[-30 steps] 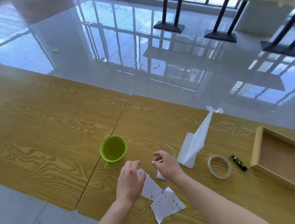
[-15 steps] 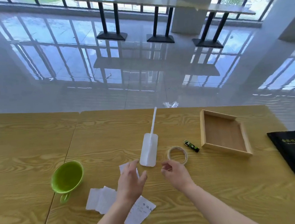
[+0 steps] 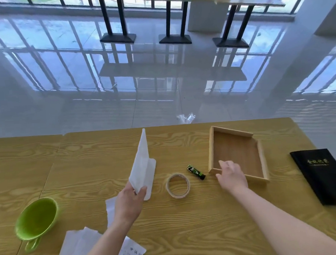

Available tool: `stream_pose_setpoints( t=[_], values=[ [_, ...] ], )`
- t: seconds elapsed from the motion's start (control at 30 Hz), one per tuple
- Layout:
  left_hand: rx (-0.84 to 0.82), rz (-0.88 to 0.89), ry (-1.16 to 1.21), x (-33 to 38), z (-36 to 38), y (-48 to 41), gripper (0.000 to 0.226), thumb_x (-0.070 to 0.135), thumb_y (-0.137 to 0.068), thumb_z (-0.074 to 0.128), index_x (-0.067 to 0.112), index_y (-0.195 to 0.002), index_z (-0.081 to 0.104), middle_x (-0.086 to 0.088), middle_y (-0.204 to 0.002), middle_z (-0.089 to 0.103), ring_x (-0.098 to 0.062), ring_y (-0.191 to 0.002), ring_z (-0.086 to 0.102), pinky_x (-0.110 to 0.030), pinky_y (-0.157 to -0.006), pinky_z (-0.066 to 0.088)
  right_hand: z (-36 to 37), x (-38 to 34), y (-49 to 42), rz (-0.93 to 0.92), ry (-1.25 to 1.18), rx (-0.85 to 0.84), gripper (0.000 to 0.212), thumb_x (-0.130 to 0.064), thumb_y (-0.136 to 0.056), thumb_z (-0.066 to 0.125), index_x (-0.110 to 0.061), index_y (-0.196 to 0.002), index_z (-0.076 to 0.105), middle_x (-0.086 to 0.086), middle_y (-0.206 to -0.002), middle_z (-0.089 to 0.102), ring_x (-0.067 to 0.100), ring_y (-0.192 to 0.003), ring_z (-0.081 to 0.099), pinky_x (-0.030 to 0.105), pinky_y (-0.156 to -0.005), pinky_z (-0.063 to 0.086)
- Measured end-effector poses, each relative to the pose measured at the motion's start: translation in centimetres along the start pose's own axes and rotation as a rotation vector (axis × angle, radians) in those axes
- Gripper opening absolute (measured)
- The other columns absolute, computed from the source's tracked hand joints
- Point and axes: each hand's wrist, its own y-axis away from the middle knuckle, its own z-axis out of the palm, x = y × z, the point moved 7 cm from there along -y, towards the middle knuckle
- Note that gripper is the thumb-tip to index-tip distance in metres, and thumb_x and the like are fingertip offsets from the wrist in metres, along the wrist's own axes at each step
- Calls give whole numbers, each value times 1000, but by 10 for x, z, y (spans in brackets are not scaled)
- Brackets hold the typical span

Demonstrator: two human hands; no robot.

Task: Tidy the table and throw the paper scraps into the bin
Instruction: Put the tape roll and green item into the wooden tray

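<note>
I see the wood-grain worktop (image 3: 187,232) across the lower frame. At its right edge lies a black book (image 3: 323,178), and left of that a wooden tray (image 3: 210,150). My right grip (image 3: 232,175) lies over the tray's near-left corner; whether it clasps I cannot tell. A green cup (image 3: 36,218) stands lower left. My left grip (image 3: 131,200) pinches a folded white sheet (image 3: 142,163) at centre. Paper scraps (image 3: 80,245) lie along the bottom edge. A tape roll (image 3: 178,195) and a green-black stick (image 3: 196,172) sit between sheet and tray.
</note>
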Motion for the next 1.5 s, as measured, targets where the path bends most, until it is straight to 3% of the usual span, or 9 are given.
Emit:
stream_pose_setpoints(
  t=[0.17,0.33,0.53,0.6,0.7,0.93,1.07,1.27,1.5],
  values=[
    [28,-54,-15,7,7,7,20,28,-97,54,9,-94,60,-1,-76,65,-15,-68,60,-33,-54,46,21,12,-15,-87,111,-56,52,-36,-97,54,-17,-144,43,5,-139,52,25,-124,47,39,-104,41],
    [68,-104,-67,8,18,27,41,25,-96,53,9,-60,46,0,-49,47,-14,-42,43,-25,-41,28,28,13,-6,-204,40,-7,27,-31,-94,58,-25,-121,63,-3,-110,58,17,-97,48,34,-87,45],
    [77,-52,-63,16,32,43,42,22,-92,60,21,-58,36,7,-47,41,-9,-40,41,-15,-38,24,41,2,29,-345,55,29,19,-14,-96,52,-24,-99,67,-7,-92,53,15,-79,45,29,-68,36],
    [61,-45,-71,17,33,45,41,20,-91,61,6,-58,42,8,-43,35,-8,-36,39,-15,-35,26,44,-5,41,-379,81,37,19,-12,-96,52,-23,-93,67,-8,-94,54,14,-78,45,26,-67,37],
    [55,-47,-61,17,31,44,36,20,-90,63,-14,-78,58,10,-43,35,-2,-43,49,-14,-37,30,51,-19,55,-419,79,20,20,-11,-96,49,-22,-93,66,-9,-101,57,13,-81,47,26,-71,44],
    [56,-21,-23,20,23,42,35,25,-94,58,-4,-113,57,9,-69,51,1,-56,52,-17,-45,32,65,-57,74,-476,76,21,25,-3,-92,50,-20,-88,68,-8,-105,61,16,-84,51,29,-70,45],
    [70,-45,-14,11,11,32,35,21,-94,57,-13,-105,57,8,-49,40,-9,-45,49,-18,-39,33,69,-75,76,-521,68,20,28,-3,-93,48,-21,-92,69,-10,-107,60,13,-85,48,27,-74,45],
    [108,-22,-8,-4,-9,11,32,20,-94,56,28,-67,41,9,-57,49,-9,-46,47,-12,-39,35,73,-101,73,-564,62,5,30,-4,-95,46,-23,-96,70,-11,-105,58,13,-86,47,27,-76,45],
    [133,-48,-48,-17,-34,-12,31,21,-93,55,27,-68,41,8,-63,51,-8,-56,49,-17,-44,27,76,-135,59,-614,101,-1,31,2,-92,47,-21,-87,67,-10,-102,58,14,-83,46,27,-73,44]
  ],
)
